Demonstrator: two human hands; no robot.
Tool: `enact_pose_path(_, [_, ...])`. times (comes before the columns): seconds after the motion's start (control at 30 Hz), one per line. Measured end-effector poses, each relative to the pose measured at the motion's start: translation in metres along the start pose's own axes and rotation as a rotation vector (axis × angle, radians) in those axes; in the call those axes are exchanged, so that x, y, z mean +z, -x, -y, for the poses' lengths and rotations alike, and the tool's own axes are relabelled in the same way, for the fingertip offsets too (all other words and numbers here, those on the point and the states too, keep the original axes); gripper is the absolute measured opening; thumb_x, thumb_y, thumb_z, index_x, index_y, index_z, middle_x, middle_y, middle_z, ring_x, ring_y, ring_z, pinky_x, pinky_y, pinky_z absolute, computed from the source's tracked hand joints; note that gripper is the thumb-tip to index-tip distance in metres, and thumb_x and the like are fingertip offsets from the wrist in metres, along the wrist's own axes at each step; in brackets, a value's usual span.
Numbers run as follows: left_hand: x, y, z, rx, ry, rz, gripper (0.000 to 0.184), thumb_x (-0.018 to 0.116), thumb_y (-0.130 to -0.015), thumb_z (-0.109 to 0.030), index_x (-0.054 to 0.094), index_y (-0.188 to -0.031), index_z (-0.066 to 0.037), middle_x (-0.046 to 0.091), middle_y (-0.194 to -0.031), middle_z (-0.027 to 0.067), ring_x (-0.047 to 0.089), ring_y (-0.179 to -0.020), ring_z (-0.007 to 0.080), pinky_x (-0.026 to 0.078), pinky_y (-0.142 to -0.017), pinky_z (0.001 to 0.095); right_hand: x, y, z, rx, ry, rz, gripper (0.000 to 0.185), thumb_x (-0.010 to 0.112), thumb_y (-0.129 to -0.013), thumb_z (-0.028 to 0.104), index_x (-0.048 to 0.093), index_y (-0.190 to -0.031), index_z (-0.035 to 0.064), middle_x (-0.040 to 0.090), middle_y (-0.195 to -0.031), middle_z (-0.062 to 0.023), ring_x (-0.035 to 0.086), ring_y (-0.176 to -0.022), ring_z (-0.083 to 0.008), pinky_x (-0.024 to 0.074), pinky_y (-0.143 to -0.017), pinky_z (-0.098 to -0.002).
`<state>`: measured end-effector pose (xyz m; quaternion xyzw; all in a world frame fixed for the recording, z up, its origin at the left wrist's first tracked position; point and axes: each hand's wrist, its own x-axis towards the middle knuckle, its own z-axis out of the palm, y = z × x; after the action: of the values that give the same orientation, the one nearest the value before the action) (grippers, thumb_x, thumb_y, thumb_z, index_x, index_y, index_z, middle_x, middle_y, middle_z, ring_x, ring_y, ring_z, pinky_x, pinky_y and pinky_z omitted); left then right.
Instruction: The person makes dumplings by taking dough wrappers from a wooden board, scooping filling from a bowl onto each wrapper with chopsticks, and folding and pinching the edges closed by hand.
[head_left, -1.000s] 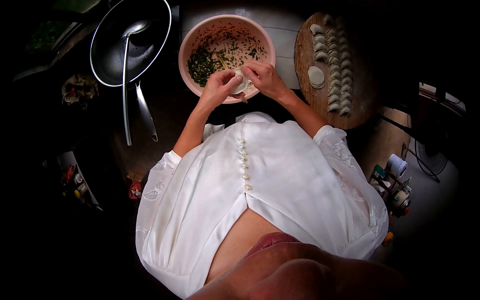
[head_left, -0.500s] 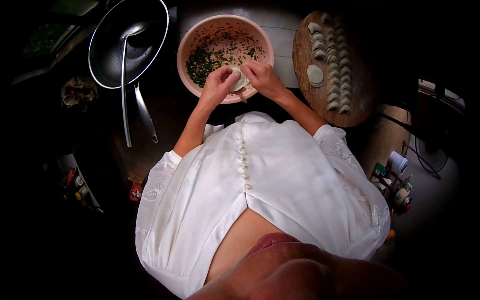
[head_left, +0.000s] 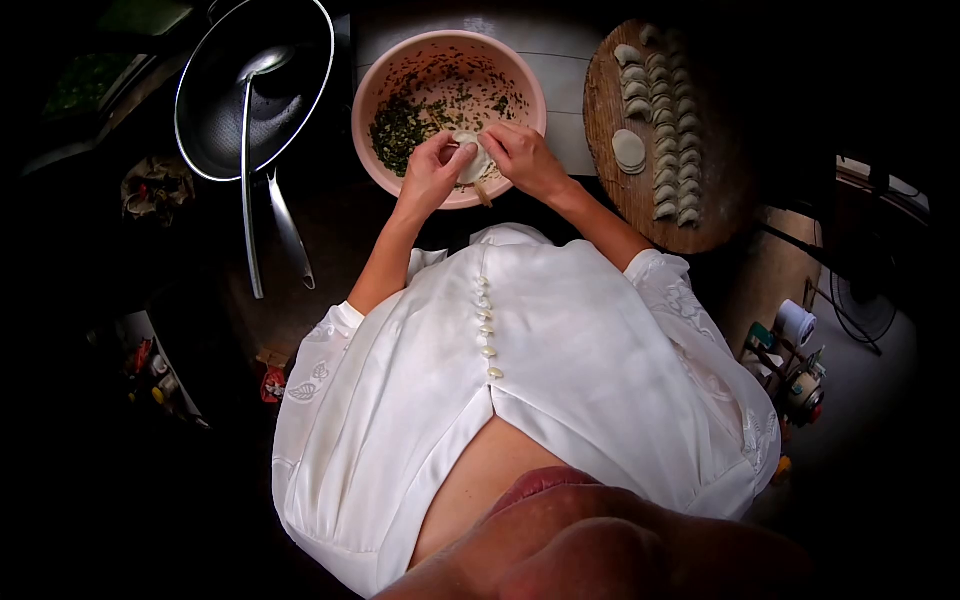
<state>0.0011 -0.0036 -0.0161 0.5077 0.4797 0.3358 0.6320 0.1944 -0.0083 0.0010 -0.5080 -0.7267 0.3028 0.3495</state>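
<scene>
Between my two hands, over the near side of a pink bowl [head_left: 538, 95], is a round white dumpling wrapper [head_left: 474, 170]. My left hand [head_left: 433, 172] grips its left edge, thumb against the dough. With thumb and fingers my right hand [head_left: 523, 160] pinches the upper right edge. Chopped green filling [head_left: 400, 135] lies in the bowl, mostly at the left, with bits stuck to the wall. A short light-brown stick end [head_left: 483, 195] shows below the wrapper at the bowl's near rim. Whether filling sits inside the wrapper I cannot tell.
At the right, a round wooden board [head_left: 610, 190] carries rows of folded dumplings [head_left: 664, 145] and a small stack of flat wrappers [head_left: 629, 149]. To the left stands a dark wok [head_left: 215, 120] holding a long-handled metal ladle [head_left: 249, 190]; both handles point toward me.
Both hands stay over the bowl, their fingers shifting slightly on the wrapper. The wrapper now shows more of its face and hangs a little lower.
</scene>
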Motion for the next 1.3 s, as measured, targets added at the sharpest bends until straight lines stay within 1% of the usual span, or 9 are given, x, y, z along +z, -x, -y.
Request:
enact_pose_path(0.17, [0.001,0.0,-0.002,-0.001,0.022,-0.032,0.025,0.069,-0.097,-0.02,0.065,-0.107,0.002,0.071,-0.082,0.0037,0.061,-0.075,0.0066,0.048,-0.065,0.0242,-0.007,0.001,0.003,0.176,-0.105,0.089,0.018,0.059,-0.097,0.012,0.064,-0.09,-0.003,0.064,-0.083,-0.0199,0.065,-0.08,-0.0378,0.0497,-0.073,-0.0461])
enact_pose_path(0.37, [0.004,0.002,-0.014,-0.097,0.079,-0.008,0.027,0.068,-0.098,-0.02,0.065,-0.113,0.002,0.07,-0.085,0.004,0.063,-0.073,0.0073,0.052,-0.062,0.0237,-0.002,0.0,0.001,0.039,0.0,0.011,0.018,0.058,-0.098,0.013,0.065,-0.092,-0.0027,0.063,-0.082,-0.0201,0.064,-0.079,-0.0377,0.0494,-0.072,-0.0456])
enact_pose_path(0.6, [0.003,0.0,-0.008,-0.081,0.101,-0.006,0.026,0.067,-0.097,-0.018,0.064,-0.113,0.003,0.071,-0.086,0.0047,0.064,-0.072,0.0088,0.054,-0.061,0.0251,-0.005,0.003,0.004,0.141,-0.086,0.059,0.017,0.059,-0.097,0.012,0.065,-0.091,-0.0029,0.063,-0.083,-0.0199,0.064,-0.079,-0.0378,0.0493,-0.072,-0.0462])
enact_pose_path(0.7, [0.002,0.0,-0.009,-0.082,0.095,-0.007,0.026,0.067,-0.097,-0.017,0.064,-0.114,0.003,0.071,-0.086,0.0056,0.065,-0.07,0.0096,0.055,-0.061,0.0251,-0.001,0.003,0.0,0.02,-0.012,-0.004,0.018,0.059,-0.097,0.013,0.065,-0.091,-0.0027,0.062,-0.081,-0.0199,0.064,-0.078,-0.0379,0.049,-0.071,-0.046])
enact_pose_path(0.8, [-0.004,-0.002,-0.007,-0.098,0.025,0.076,0.027,0.067,-0.097,-0.017,0.064,-0.115,0.004,0.071,-0.086,0.0068,0.067,-0.068,0.0109,0.056,-0.061,0.0252,-0.003,0.003,-0.001,0.033,-0.02,0.018,0.018,0.059,-0.097,0.013,0.065,-0.09,-0.0027,0.063,-0.081,-0.0197,0.064,-0.078,-0.0379,0.0491,-0.071,-0.0458])
enact_pose_path(0.87, [-0.003,-0.001,-0.008,-0.112,0.041,0.041,0.028,0.067,-0.097,-0.017,0.064,-0.115,0.004,0.071,-0.087,0.008,0.068,-0.066,0.0118,0.057,-0.061,0.0251,-0.008,0.002,0.004,0.168,-0.101,0.066,0.018,0.06,-0.097,0.012,0.064,-0.089,-0.0031,0.063,-0.08,-0.0197,0.064,-0.077,-0.038,0.0491,-0.071,-0.0456])
enact_pose_path(1.1, [-0.001,-0.001,-0.008,-0.108,0.103,0.027,0.029,0.068,-0.096,-0.014,0.064,-0.118,0.005,0.072,-0.09,0.0104,0.072,-0.073,0.0144,0.058,-0.062,0.0249,0.0,0.002,-0.004,0.04,-0.025,0.016,0.021,0.058,-0.098,0.015,0.064,-0.089,-0.0032,0.062,-0.079,-0.0193,0.064,-0.077,-0.0376,0.0489,-0.07,-0.0446])
enact_pose_path(1.17, [-0.003,-0.001,-0.011,-0.122,0.088,0.063,0.031,0.069,-0.095,-0.013,0.062,-0.119,0.006,0.072,-0.092,0.0114,0.073,-0.077,0.0162,0.059,-0.063,0.0256,-0.001,0.004,-0.005,0.169,-0.138,0.033,0.02,0.059,-0.098,0.014,0.064,-0.088,-0.0027,0.063,-0.08,-0.0188,0.064,-0.077,-0.0373,0.0495,-0.071,-0.0449])
enact_pose_path(1.3, [0.001,0.0,-0.013,-0.097,0.106,0.011,0.032,0.07,-0.095,-0.012,0.063,-0.119,0.007,0.072,-0.093,0.0114,0.073,-0.077,0.0164,0.059,-0.064,0.0262,-0.005,0.004,-0.001,0.207,-0.184,0.059,0.02,0.06,-0.097,0.015,0.064,-0.088,-0.0026,0.063,-0.08,-0.0185,0.064,-0.076,-0.037,0.0497,-0.071,-0.0449])
